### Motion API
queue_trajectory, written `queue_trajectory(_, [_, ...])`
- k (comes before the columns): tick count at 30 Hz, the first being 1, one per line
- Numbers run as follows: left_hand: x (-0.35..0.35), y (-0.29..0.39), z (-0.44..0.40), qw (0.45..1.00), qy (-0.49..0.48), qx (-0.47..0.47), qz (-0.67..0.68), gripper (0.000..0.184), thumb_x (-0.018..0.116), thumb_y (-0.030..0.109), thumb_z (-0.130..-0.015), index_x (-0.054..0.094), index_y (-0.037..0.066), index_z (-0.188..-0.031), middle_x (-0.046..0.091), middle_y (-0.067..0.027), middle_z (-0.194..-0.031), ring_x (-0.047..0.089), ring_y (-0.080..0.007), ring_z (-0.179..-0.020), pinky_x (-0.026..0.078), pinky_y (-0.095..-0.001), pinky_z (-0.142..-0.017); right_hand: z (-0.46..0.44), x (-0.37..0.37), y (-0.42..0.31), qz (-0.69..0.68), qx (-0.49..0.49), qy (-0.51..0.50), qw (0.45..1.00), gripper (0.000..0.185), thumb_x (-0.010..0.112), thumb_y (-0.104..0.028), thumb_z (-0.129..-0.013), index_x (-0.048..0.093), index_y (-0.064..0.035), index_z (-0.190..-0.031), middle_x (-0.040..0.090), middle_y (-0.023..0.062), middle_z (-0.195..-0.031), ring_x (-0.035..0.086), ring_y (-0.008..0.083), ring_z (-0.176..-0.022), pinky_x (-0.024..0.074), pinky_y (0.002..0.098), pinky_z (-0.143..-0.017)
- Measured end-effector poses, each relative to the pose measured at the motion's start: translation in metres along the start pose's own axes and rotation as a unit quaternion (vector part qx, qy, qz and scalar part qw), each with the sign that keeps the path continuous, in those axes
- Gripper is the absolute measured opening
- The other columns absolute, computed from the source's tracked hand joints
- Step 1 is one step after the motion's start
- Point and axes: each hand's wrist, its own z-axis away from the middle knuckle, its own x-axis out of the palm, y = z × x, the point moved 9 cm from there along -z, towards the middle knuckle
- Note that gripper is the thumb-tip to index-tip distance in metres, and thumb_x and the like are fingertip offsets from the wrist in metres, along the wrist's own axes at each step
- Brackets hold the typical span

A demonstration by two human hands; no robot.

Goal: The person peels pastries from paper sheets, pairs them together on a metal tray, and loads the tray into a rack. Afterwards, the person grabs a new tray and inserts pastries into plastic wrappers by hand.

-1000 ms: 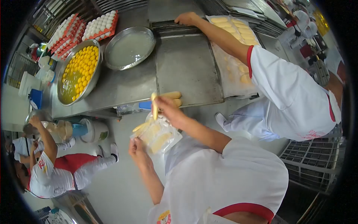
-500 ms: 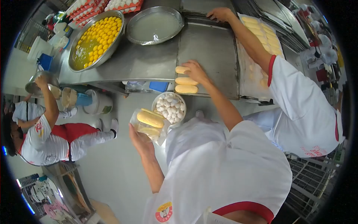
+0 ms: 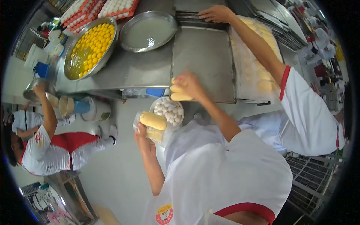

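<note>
Low in front of my body, my left hand (image 3: 142, 138) grips a clear plastic wrapper (image 3: 137, 119) from its left side. Long yellow sponge cakes (image 3: 153, 120) lie on or in the wrapper; whether it is a bag or a sheet I cannot tell. My right hand (image 3: 188, 84) is over the front left corner of a metal baking tray (image 3: 204, 56). Beneath and beside its fingers is a short row of the same cakes, the nearest a sponge cake (image 3: 181, 96) at the tray's front edge. Motion smears these fingers, and they partly hide the row.
A bowl of egg yolks (image 3: 93, 50), a pan of clear liquid (image 3: 148, 32) and egg trays (image 3: 116, 8) stand at the left. Below the table edge is a tub of eggshells (image 3: 168, 110). A co-worker's hand (image 3: 216, 14) touches stacked trays; more cakes (image 3: 262, 71) lie right.
My right hand has come nearer over the cake row, covering more of it. In the wrapper, the cakes and my left fingers have shifted slightly. The whole view has also shifted a little.
</note>
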Motion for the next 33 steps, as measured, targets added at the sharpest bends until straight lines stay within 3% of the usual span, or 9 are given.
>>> queue_trajectory(1, [0.007,-0.003,-0.002,1.0,-0.012,-0.002,0.001,0.033,0.053,0.025,-0.094,0.051,0.0,-0.116,0.059,-0.009,-0.109,0.06,-0.0195,-0.097,0.051,-0.0342,-0.082,0.017,0.029,-0.005,-0.145,0.055,-0.093,0.984,0.02,0.064,-0.019,-0.082,0.067,-0.0062,-0.097,0.061,0.012,-0.098,0.059,0.0192,-0.087,0.0467,0.0322,-0.075])
queue_trajectory(2, [0.009,-0.004,-0.004,1.0,0.002,0.004,-0.016,0.032,0.053,0.024,-0.094,0.052,0.0,-0.115,0.06,-0.0087,-0.107,0.06,-0.0187,-0.094,0.051,-0.0335,-0.08,0.031,0.05,-0.032,-0.224,0.0,-0.149,0.963,0.026,0.067,-0.022,-0.081,0.065,-0.005,-0.101,0.062,0.0108,-0.096,0.057,0.0156,-0.086,0.0472,0.0303,-0.073])
queue_trajectory(4, [0.01,-0.008,-0.006,0.999,0.01,0.008,-0.037,0.032,0.054,0.024,-0.094,0.053,-0.001,-0.115,0.061,-0.0085,-0.105,0.061,-0.018,-0.091,0.051,-0.0328,-0.078,0.057,0.061,-0.076,-0.179,-0.032,-0.189,0.965,0.036,0.071,-0.025,-0.078,0.062,-0.0028,-0.105,0.062,0.0106,-0.093,0.059,0.0178,-0.084,0.0479,0.0312,-0.073])
queue_trajectory(13, [0.038,-0.01,-0.008,0.979,-0.01,0.061,-0.195,0.031,0.055,0.028,-0.094,0.06,-0.002,-0.101,0.062,-0.0063,-0.093,0.057,-0.0113,-0.082,0.047,-0.0277,-0.071,0.056,0.059,-0.083,-0.143,-0.016,-0.135,0.98,0.043,0.078,-0.021,-0.069,0.061,0.001,-0.101,0.062,0.0106,-0.088,0.06,0.0204,-0.082,0.0499,0.0312,-0.073])
queue_trajectory(19, [0.038,-0.017,-0.01,0.988,-0.046,0.02,-0.143,0.039,0.053,0.031,-0.094,0.054,-0.003,-0.113,0.061,-0.0089,-0.098,0.06,-0.0158,-0.086,0.048,-0.0306,-0.073,0.05,0.072,-0.056,-0.283,0.056,-0.182,0.94,0.038,0.077,-0.02,-0.073,0.061,-0.0002,-0.101,0.063,0.007,-0.09,0.059,0.0139,-0.082,0.0492,0.029,-0.075])
queue_trajectory(24, [0.042,-0.027,-0.007,0.997,-0.035,-0.064,-0.001,0.04,0.045,0.029,-0.098,0.045,-0.003,-0.123,0.054,-0.013,-0.117,0.056,-0.0224,-0.106,0.047,-0.036,-0.089,0.046,0.078,-0.052,-0.361,0.077,-0.231,0.9,0.032,0.071,-0.02,-0.08,0.061,-0.0042,-0.105,0.062,0.0038,-0.093,0.057,0.0125,-0.086,0.0465,0.0279,-0.08])
queue_trajectory(26, [0.039,-0.028,-0.01,0.996,-0.024,-0.073,0.05,0.04,0.044,0.028,-0.098,0.044,-0.004,-0.123,0.054,-0.0143,-0.118,0.056,-0.0237,-0.106,0.048,-0.0377,-0.09,0.055,0.078,-0.039,-0.483,0.253,-0.236,0.804,0.031,0.065,-0.023,-0.084,0.058,-0.006,-0.109,0.06,0.003,-0.098,0.056,0.013,-0.091,0.0463,0.0292,-0.081])
queue_trajectory(29, [0.029,-0.029,-0.013,0.99,0.006,-0.081,0.119,0.04,0.043,0.026,-0.098,0.044,-0.005,-0.122,0.053,-0.016,-0.119,0.055,-0.0258,-0.108,0.048,-0.0403,-0.092,0.043,0.09,0.002,-0.659,0.272,-0.137,0.688,0.025,0.057,-0.022,-0.091,0.054,-0.0059,-0.11,0.058,0.0043,-0.102,0.058,0.0173,-0.093,0.0492,0.035,-0.083])
queue_trajectory(33, [-0.003,-0.045,-0.024,0.979,0.036,-0.085,0.181,0.032,0.039,0.018,-0.098,0.046,-0.004,-0.12,0.054,-0.0155,-0.118,0.056,-0.0261,-0.107,0.048,-0.0396,-0.091,-0.002,0.025,0.044,-0.645,0.213,0.042,0.733,0.03,0.06,-0.027,-0.09,0.056,-0.004,-0.109,0.059,0.0052,-0.1,0.06,0.0208,-0.097,0.0491,0.0383,-0.086])
